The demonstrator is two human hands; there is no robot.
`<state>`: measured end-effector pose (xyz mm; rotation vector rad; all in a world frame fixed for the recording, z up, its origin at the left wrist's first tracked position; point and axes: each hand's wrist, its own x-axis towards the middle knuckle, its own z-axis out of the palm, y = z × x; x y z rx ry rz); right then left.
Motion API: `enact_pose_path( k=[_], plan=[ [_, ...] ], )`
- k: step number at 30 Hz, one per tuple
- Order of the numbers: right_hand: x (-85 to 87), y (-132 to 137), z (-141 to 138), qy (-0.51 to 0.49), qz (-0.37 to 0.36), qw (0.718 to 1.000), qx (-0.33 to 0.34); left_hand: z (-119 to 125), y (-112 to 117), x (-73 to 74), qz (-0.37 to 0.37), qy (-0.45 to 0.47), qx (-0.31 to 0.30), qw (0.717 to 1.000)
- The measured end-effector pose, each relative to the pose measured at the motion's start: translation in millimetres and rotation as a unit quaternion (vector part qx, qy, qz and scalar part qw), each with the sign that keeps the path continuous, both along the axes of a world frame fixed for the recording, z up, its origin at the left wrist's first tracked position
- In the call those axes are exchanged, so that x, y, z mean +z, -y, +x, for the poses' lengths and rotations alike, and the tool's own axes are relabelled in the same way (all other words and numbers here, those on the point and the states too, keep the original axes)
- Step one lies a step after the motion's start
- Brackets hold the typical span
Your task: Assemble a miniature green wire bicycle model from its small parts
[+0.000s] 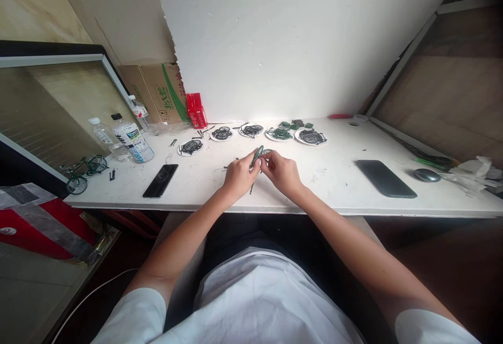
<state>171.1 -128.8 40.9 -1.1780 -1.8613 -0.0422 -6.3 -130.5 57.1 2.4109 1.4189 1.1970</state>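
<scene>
Both hands meet over the middle of the table near its front edge. In the fingers of my left hand is a small dark green model bicycle part, long and curved, perhaps a wheel or mudguard. My right hand is closed in a pinch against the same part; its fingertips hide the exact contact. Thin dark pieces stick out below and beside the hands. Just beyond are white plates of small parts: black ones, more black ones, green ones and dark wheel-like ones.
An assembled green model bicycle stands at the left edge, near bottles and a phone. A red box is behind. On the right lie a dark phone-like slab, a mouse and crumpled plastic.
</scene>
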Motion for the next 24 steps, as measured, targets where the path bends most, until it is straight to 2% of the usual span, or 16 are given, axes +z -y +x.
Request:
enact_pose_path(
  k=[5, 9, 13, 24],
  plan=[
    [-0.9, -0.5, 0.7, 0.025, 0.018, 0.999, -0.013, -0.1, 1.1, 1.2, -0.001, 0.002, -0.006, 1.0],
    [-1.3, -1.7, 3.8, 0.103, 0.061, 0.992, -0.028, 0.0, 2.6, 3.0, 0.003, -0.005, -0.006, 1.0],
    [0.9, -1.1, 6.2, 0.156, 0.066, 0.985, -0.023, 0.3, 2.7, 3.2, -0.003, -0.011, -0.001, 1.0],
    [-1.4, -1.7, 1.8, 0.099, 0.029, 0.994, -0.028, -0.7, -0.8, -2.0, -0.008, -0.01, -0.002, 1.0]
  ],
)
